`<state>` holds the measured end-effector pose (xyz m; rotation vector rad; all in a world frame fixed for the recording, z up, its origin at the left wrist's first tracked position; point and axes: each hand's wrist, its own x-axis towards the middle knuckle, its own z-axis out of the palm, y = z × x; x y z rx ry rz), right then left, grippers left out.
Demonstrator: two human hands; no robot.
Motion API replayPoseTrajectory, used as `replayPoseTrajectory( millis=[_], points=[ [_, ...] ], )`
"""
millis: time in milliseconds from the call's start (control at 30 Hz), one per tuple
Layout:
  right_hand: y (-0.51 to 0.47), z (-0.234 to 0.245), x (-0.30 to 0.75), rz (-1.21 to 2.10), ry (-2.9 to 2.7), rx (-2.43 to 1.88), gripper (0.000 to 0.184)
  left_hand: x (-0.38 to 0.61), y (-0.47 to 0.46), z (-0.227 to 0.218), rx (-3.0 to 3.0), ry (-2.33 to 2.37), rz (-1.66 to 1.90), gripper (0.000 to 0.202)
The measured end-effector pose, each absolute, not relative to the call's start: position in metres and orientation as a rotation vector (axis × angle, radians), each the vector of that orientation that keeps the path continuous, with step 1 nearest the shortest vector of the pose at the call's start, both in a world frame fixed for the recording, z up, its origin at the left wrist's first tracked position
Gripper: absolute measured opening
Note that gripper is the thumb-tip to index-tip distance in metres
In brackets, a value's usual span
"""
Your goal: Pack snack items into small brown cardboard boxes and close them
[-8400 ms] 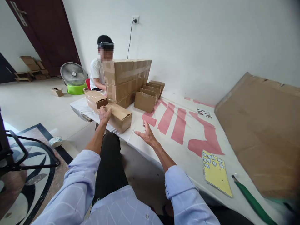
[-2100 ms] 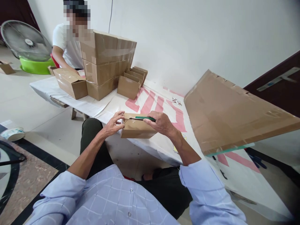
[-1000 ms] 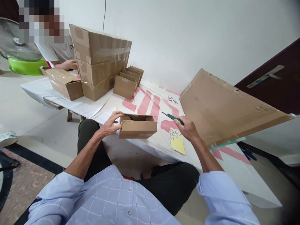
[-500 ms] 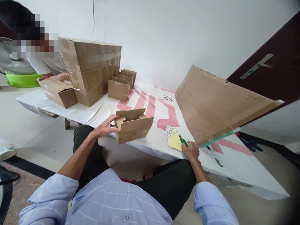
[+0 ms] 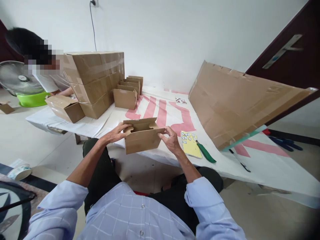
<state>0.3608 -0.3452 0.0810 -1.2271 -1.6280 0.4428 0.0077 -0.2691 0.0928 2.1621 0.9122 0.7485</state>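
A small cardboard box [image 5: 143, 141] with its top open is held at the near edge of the cloth-covered table. My left hand [image 5: 115, 132] grips its left end, thumb and fingers closed on the wall. At the right end my right hand [image 5: 171, 140] pinches the upper corner of the near panel. To the right of that hand lies a yellow card [image 5: 190, 150] bearing several pale stickers. A green-handled tool [image 5: 206, 152] rests with its tip on the card's edge; its exact kind I cannot make out.
Several open boxes [image 5: 125, 98] stand in a row behind. Taped cartons [image 5: 92, 68] are stacked at the left, beside a person's arm [image 5: 65, 92] and another box [image 5: 66, 107]. A large cardboard sheet [image 5: 240, 103] leans at the right, near a thin black tool [image 5: 240, 161].
My right hand has let go of the green-handled tool, leaving it on the table, and moved left onto the box. My left hand still holds the box. The view has shifted slightly.
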Motion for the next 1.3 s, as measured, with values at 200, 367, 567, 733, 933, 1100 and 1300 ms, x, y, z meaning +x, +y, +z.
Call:
replayPoseTrajectory(
  millis=[200,367,567,733,933,1100,1300],
  points=[
    [-0.384,0.069,0.363,0.178,-1.768,-1.123,0.007,0.024,-0.271,0.101,2.146,1.098,0.666,0.062],
    [-0.395,0.074,0.36,-0.015,-1.942,-1.181,0.022,0.023,-0.276,0.105,2.171,1.0,0.748,0.065],
    [-0.398,0.086,0.344,-0.067,-2.059,-1.253,0.022,0.013,-0.277,0.102,2.152,0.896,0.781,0.087],
    [-0.395,0.109,0.338,0.071,-2.26,-1.244,0.033,0.011,-0.28,0.098,2.02,0.883,0.828,0.084],
    [-0.38,0.141,0.338,0.204,-2.473,-1.251,0.036,0.007,-0.284,0.09,1.91,0.854,0.945,0.087],
    [-0.378,0.145,0.332,0.18,-2.524,-1.262,0.03,0.009,-0.273,0.115,2.199,1.017,1.064,0.069],
    [-0.381,0.148,0.333,0.261,-2.506,-1.302,0.04,0.048,-0.24,0.166,2.683,1.125,0.687,0.053]
  ],
)
